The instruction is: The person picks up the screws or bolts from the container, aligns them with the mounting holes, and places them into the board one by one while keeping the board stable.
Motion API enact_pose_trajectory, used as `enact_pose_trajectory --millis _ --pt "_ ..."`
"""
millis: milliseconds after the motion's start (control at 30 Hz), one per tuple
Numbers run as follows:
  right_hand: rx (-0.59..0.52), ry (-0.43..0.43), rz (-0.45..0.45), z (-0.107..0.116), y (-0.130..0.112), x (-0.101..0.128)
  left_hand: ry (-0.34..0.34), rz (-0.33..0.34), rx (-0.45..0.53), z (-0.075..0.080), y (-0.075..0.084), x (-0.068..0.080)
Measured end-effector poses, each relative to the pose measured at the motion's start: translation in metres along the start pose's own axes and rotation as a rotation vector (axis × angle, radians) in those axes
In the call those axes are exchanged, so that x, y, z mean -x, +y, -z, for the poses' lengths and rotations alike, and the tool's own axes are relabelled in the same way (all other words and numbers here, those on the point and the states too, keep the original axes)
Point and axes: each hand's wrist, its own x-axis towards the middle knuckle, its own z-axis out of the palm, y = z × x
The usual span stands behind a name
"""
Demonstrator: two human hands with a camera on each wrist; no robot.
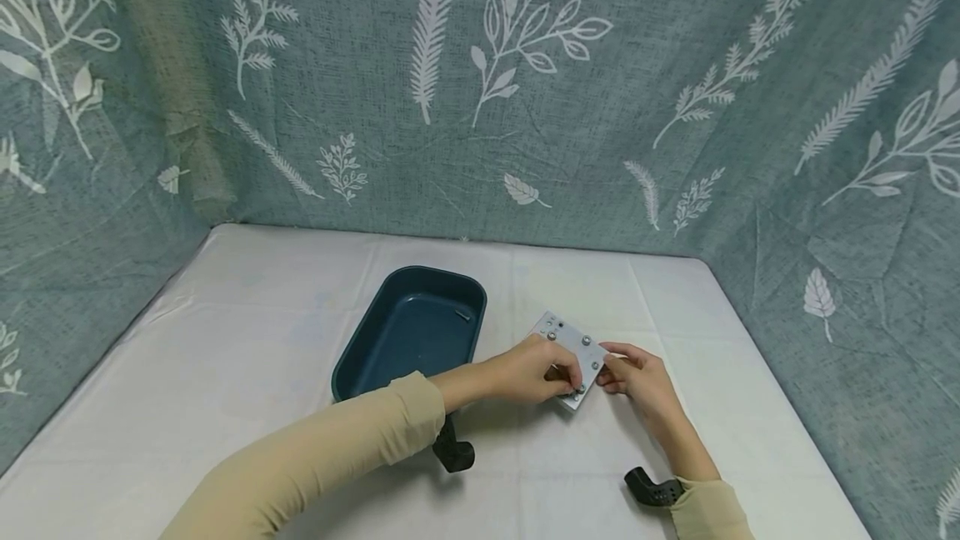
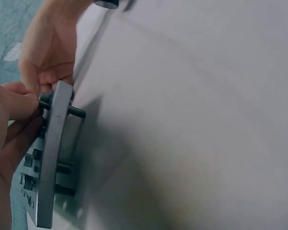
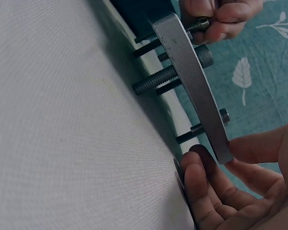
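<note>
Hands working a drilled metal plate (image 1: 573, 354) near the middle of the white-covered table (image 1: 247, 357), toward its front edge, just right of a dark blue tray (image 1: 408, 332). Left hand (image 1: 534, 372) pinching the head of a bolt (image 2: 44, 100) at the plate's near corner, thumb and fingertips (image 2: 20, 106) curled around it, shank poking out the underside. Right hand (image 1: 636, 378) steadying the opposite edge, thumb on top and fingers (image 3: 201, 184) curled beneath, holding the plate tilted and raised off the cloth. Several more bolts sitting in the plate, among them a thick threaded one (image 3: 156, 80) standing well proud underneath and thinner ones (image 3: 192, 134) near the right hand; from the head view, roughly five or six heads showing on the top face. Bolt work judged partly done: most holes filled, at least one bolt in the fingers, though turning in or out impossible to tell. Small pale object (image 1: 462, 315) lying inside the tray by its far right corner, too small to identify. Leaf-print curtain (image 1: 480, 82) closing off the back and both sides of the table. Black wrist-camera mounts (image 1: 654, 488) visible at both beige sleeves (image 1: 337, 448).
</note>
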Motion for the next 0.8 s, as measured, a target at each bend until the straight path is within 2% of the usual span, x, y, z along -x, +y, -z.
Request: enact_pose_trajectory --millis 167,267,333,433,500,567,633,700,800 --pt "0.000 0.001 0.004 0.000 0.002 -0.001 -0.048 0.035 0.007 0.002 0.002 0.001" --pt "-0.003 0.007 0.006 0.000 0.003 -0.001 -0.019 0.049 -0.007 0.013 0.004 0.003" --pt "-0.008 0.006 0.007 -0.001 0.003 -0.001 0.053 0.052 -0.024 0.028 0.004 0.008" --pt "-0.016 -0.001 0.008 -0.003 0.003 -0.001 0.217 0.085 -0.062 0.060 -0.002 0.022" --pt "-0.014 -0.004 0.006 -0.004 0.003 -0.001 0.327 0.152 -0.090 0.081 -0.012 0.036" --pt "-0.012 0.002 0.006 -0.004 0.003 -0.001 0.385 0.256 -0.121 0.099 -0.025 0.051" --pt "-0.006 0.011 0.009 -0.003 0.002 -0.001 0.380 0.360 -0.166 0.109 -0.039 0.065" --pt "-0.004 0.016 0.009 -0.003 0.002 -0.001 0.342 0.453 -0.201 0.113 -0.052 0.074" --pt "-0.005 0.017 0.008 -0.002 0.003 -0.001 0.257 0.490 -0.244 0.109 -0.067 0.079"
